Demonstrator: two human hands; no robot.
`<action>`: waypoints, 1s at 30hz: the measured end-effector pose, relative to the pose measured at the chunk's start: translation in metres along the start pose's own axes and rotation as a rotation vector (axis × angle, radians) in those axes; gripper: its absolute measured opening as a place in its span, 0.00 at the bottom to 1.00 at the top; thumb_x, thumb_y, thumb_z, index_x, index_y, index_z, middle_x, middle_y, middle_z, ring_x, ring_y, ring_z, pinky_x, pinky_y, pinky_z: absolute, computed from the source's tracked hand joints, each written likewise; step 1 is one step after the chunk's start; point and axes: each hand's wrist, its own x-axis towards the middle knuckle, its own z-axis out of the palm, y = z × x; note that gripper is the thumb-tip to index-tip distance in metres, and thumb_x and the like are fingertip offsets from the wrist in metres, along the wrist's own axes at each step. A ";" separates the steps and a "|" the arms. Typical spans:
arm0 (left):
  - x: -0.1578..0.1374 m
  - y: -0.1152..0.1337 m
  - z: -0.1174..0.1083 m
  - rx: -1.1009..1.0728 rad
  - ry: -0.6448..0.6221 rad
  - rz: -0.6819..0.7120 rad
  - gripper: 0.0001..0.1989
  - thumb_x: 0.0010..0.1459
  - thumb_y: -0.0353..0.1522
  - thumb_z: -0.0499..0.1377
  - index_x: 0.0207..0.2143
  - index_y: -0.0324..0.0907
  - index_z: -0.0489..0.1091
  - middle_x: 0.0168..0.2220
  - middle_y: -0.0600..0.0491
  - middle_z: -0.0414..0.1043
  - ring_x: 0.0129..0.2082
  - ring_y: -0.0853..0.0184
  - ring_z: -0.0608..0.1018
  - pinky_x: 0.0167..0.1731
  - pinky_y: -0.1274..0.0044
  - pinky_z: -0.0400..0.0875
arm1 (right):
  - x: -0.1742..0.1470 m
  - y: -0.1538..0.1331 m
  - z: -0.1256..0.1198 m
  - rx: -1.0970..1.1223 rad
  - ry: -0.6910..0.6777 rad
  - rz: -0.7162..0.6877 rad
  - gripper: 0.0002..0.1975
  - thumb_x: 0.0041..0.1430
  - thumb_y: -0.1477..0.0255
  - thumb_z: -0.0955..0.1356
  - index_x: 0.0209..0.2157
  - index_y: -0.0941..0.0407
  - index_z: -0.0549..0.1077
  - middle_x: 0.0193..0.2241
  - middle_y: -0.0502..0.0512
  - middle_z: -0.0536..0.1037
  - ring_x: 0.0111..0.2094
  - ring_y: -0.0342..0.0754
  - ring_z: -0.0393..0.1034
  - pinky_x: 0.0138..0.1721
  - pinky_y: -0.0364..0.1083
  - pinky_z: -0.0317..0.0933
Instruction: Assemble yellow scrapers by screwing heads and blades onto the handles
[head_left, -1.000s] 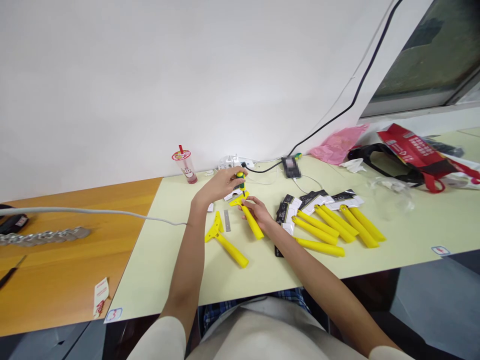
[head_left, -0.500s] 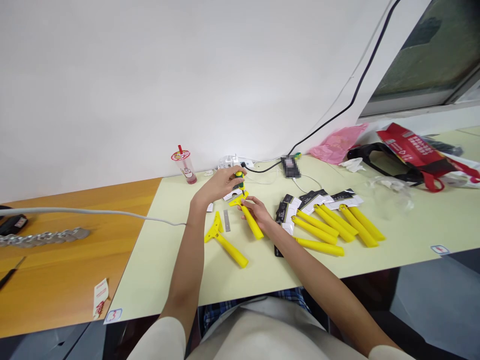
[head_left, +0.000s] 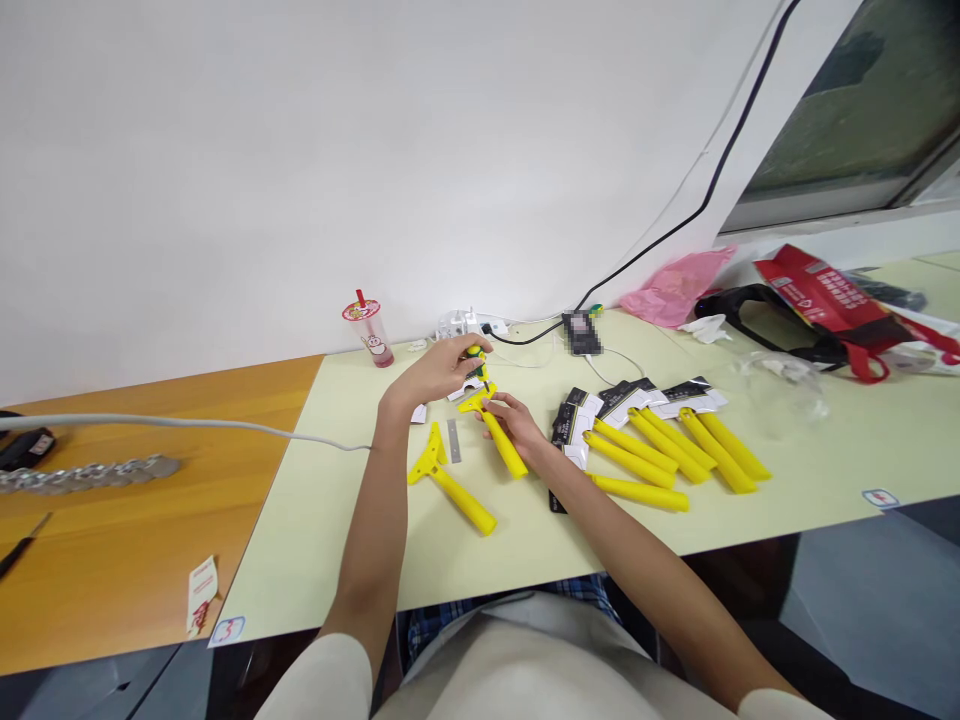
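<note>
My left hand (head_left: pixel 448 368) is closed around the yellow-and-green handle of a screwdriver (head_left: pixel 477 354), whose tip points down at the head of a yellow scraper (head_left: pixel 504 447). That scraper is gripped near its head by my right hand (head_left: pixel 515 420), and its handle slants toward me. A second yellow scraper (head_left: pixel 463 502) lies on the table to the left of it, with a flat metal blade (head_left: pixel 454 441) close to its head. Fingers partly cover the scraper's head, so the spot under the screwdriver tip is hard to make out.
Several packaged yellow scrapers (head_left: pixel 670 440) lie to the right on the pale table. A cup with a straw (head_left: pixel 373 335) stands by the wall. A phone (head_left: pixel 582 333), a pink bag (head_left: pixel 679 285) and a red bag (head_left: pixel 825 300) are farther back. A grey cable (head_left: pixel 187 425) crosses on the left.
The screwdriver handle has tilted slightly to the left as my left hand turned a little. The right hand and the scraper stay in place.
</note>
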 end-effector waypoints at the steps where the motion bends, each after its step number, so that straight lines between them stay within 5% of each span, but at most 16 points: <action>1: 0.000 -0.001 -0.001 0.005 -0.004 -0.002 0.17 0.72 0.35 0.54 0.58 0.48 0.76 0.50 0.49 0.81 0.46 0.59 0.79 0.44 0.69 0.72 | 0.000 0.000 0.000 -0.001 0.001 0.001 0.18 0.57 0.75 0.79 0.42 0.51 0.70 0.36 0.52 0.84 0.34 0.51 0.84 0.21 0.43 0.78; 30: -0.003 -0.001 -0.004 0.012 0.074 -0.020 0.17 0.72 0.33 0.54 0.59 0.47 0.76 0.53 0.49 0.81 0.46 0.59 0.79 0.46 0.69 0.72 | -0.001 -0.001 0.000 0.000 -0.002 -0.004 0.17 0.58 0.76 0.78 0.43 0.52 0.71 0.38 0.54 0.85 0.35 0.52 0.84 0.20 0.44 0.78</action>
